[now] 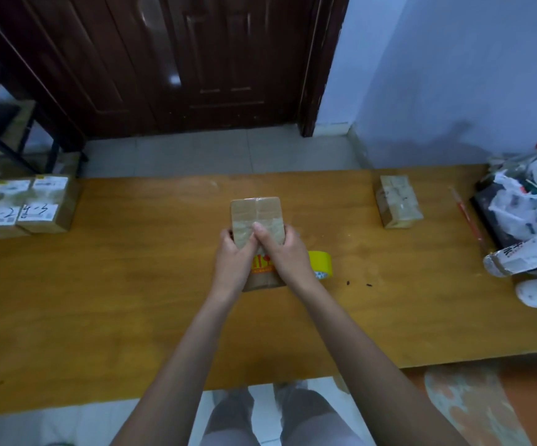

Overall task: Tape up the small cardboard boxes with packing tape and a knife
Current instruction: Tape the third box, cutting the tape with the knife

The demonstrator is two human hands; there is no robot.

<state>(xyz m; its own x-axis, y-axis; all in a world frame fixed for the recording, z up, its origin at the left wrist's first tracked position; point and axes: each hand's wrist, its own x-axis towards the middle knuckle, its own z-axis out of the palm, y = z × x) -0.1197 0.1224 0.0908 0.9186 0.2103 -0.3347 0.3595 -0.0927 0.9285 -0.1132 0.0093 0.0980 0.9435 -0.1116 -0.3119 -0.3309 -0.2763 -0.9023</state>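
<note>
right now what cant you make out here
- Knife: not seen anywhere in the head view; possibly hidden or off frame.
- Lower box: mostly covered by the left hand and right hand gripping the upper box.
- Tape roll: left part behind the right wrist.
- Labels on the left boxes: writing too blurred to read.
- Bags: cut by the right edge; contents unclear.
</note>
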